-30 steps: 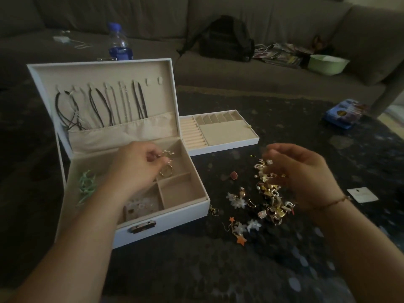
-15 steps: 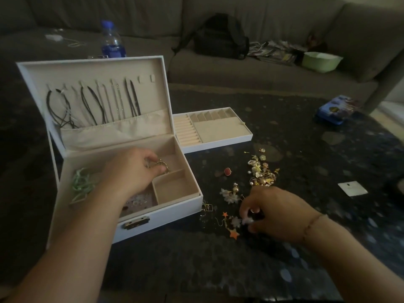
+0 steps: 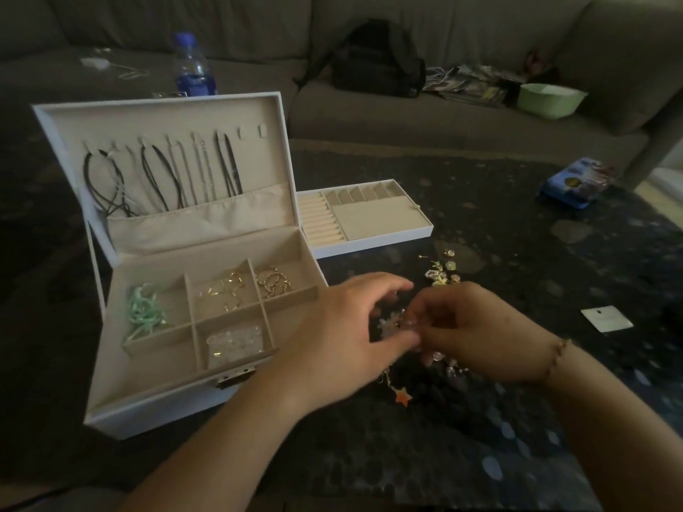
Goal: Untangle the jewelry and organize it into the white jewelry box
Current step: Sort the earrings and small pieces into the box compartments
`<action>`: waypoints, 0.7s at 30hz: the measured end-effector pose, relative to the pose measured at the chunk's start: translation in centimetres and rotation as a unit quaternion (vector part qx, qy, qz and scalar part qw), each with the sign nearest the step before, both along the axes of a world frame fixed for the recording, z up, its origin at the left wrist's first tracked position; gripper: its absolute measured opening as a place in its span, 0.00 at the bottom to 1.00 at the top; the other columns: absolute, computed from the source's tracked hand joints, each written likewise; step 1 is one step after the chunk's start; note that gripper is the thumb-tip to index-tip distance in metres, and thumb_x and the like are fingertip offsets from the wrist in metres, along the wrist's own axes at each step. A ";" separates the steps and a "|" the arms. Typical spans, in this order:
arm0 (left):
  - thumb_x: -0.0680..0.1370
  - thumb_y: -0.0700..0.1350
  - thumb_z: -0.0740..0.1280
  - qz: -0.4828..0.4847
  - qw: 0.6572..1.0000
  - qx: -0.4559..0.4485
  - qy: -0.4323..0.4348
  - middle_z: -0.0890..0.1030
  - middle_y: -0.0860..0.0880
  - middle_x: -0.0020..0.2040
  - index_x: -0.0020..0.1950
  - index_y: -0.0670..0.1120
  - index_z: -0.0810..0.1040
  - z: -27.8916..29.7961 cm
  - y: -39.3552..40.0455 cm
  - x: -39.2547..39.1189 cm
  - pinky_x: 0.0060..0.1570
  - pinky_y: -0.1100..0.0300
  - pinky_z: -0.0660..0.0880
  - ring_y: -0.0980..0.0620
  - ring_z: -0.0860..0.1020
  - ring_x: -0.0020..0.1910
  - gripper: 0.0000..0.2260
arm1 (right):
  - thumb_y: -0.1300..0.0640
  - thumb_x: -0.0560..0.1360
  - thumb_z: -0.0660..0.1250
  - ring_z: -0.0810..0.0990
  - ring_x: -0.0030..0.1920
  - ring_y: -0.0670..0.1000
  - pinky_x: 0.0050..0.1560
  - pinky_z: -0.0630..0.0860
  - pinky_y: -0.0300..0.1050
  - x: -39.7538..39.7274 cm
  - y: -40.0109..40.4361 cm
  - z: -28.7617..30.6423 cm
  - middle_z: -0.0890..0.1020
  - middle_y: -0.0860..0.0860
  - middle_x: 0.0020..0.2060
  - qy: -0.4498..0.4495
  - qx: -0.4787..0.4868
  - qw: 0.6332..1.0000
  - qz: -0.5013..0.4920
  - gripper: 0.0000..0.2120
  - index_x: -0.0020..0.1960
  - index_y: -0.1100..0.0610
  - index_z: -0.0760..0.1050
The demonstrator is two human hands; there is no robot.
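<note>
Left of our hands, the white jewelry box [image 3: 155,393] stands open on the table [image 3: 480,456]. Our left hand [image 3: 343,338] and right hand [image 3: 476,334] meet fingertip to fingertip, both pinching a pale flower piece [image 3: 392,324] just right of the box; the left is nearer it.

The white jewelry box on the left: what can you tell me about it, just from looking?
The white jewelry box stands open on the dark table, lid tilted back. Its lining looks like beige fabric. Dark cords and thin chains hang from hooks in the lid, their ends tucked in a pocket. The base is divided: green ribbon at left, thin gold hoops in the middle, twisted gold rings to their right, and a clear packet in front. A metal clasp sits on the front. The left forearm crosses its near right corner.
</note>
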State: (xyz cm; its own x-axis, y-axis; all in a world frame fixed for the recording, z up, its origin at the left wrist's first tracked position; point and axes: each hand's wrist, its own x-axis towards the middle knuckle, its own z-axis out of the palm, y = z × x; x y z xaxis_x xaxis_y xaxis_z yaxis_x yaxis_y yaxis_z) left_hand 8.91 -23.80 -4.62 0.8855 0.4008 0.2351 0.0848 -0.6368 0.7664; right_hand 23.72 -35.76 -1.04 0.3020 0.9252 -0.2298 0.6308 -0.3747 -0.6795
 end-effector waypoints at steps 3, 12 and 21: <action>0.72 0.50 0.77 -0.022 0.999 -0.026 0.013 0.80 0.62 0.60 0.67 0.61 0.73 0.1 0.3 -0.1 0.62 0.55 0.76 0.61 0.77 0.61 0.26 | 0.57 0.75 0.70 0.80 0.32 0.50 0.35 0.78 0.38 -0.1 0.4 0.2 0.84 0.55 0.35 0.071 0.015 0.997 -0.004 0.01 0.45 0.53 0.80; 0.78 0.40 0.71 0.053 0.996 -0.047 -0.058 0.84 0.56 0.42 0.56 0.53 0.83 1.0 0.4 -0.4 0.42 0.62 0.80 0.58 0.82 0.41 0.10 | 0.52 0.66 0.70 0.80 0.32 0.52 0.32 0.78 0.40 -0.2 0.9 1.1 0.82 0.57 0.34 0.320 0.138 0.930 -0.121 0.16 0.48 0.62 0.76; 0.79 0.38 0.66 0.158 0.893 -0.394 -0.152 0.82 0.46 0.39 0.42 0.46 0.81 2.5 2.8 -1.1 0.38 0.57 0.72 0.52 0.76 0.34 0.08 | 0.44 0.75 0.68 0.73 0.49 0.40 0.52 0.77 0.38 -0.2 1.3 -3.0 0.70 0.39 0.48 -0.258 -0.080 0.963 0.025 0.08 0.53 0.41 0.74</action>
